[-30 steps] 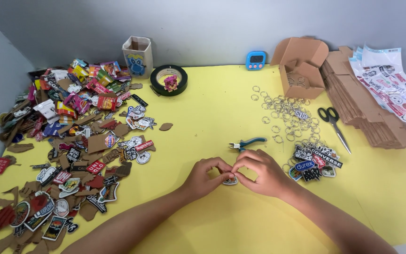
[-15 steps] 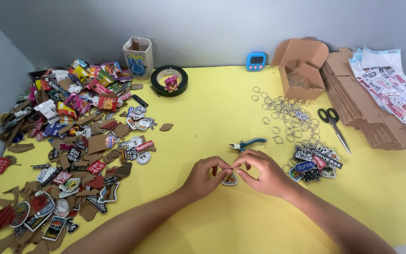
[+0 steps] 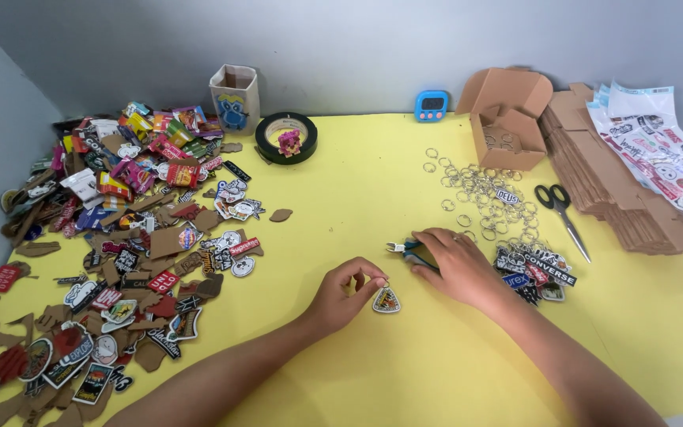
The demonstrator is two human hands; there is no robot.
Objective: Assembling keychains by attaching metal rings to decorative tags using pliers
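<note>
At the upper right of the frame, a fan of white printed sticker sheets (image 3: pixel 658 142) lies over a stack of flat brown cardboard (image 3: pixel 618 190), its edge cut off by the frame. Left of it stands one open cardboard box (image 3: pixel 507 119), and beside that one small blue timer (image 3: pixel 432 105). Across the left half spreads a heap of colourful patches (image 3: pixel 120 237), too many and too overlapped to count; loose metal rings (image 3: pixel 476 186) scatter right of centre, also uncountable. One pair of scissors (image 3: pixel 561 209) lies right of the rings.

At lower centre, the left hand (image 3: pixel 341 296) pinches a shield-shaped keychain patch (image 3: pixel 386 300) by its top, fingertips closed on it. The right hand (image 3: pixel 456 265) rests over blue-handled pliers (image 3: pixel 405 247), mostly covering them; whether it actually grasps them I cannot tell.
</note>
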